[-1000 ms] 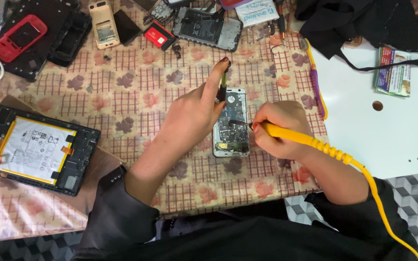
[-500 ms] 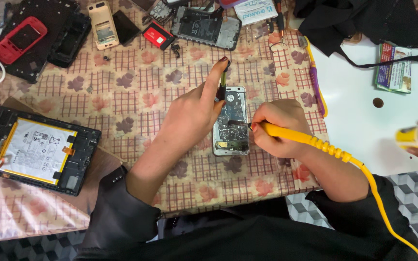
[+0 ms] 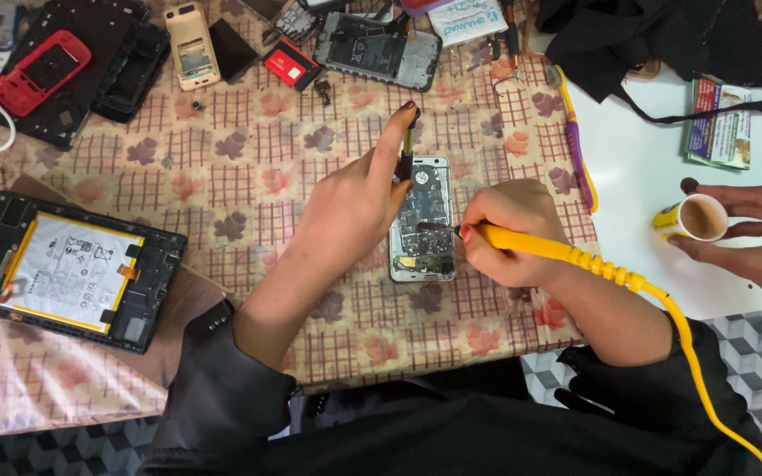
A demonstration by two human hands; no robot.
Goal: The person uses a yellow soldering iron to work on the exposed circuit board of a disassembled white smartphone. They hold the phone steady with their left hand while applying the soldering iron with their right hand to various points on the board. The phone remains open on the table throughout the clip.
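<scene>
An opened phone (image 3: 423,227) with its circuit board bare lies on the checked tablecloth (image 3: 249,176) in front of me. My left hand (image 3: 354,204) pinches a thin dark tool (image 3: 407,152) upright against the phone's top left corner. My right hand (image 3: 511,231) grips a yellow soldering iron (image 3: 540,249) like a pen, its dark tip resting on the middle of the board. A yellow cable (image 3: 690,353) runs from the iron down past my right arm.
An opened tablet (image 3: 68,269) showing its white battery lies at the left. Phone parts, a red phone (image 3: 41,70) and frames crowd the far edge. At the right, another person's hand (image 3: 756,234) holds a small paper cup (image 3: 691,219) over a white table (image 3: 663,176).
Another person's hand with the paper cup has come in from the right edge and moved further left over the white table. My own hands have stayed on the phone.
</scene>
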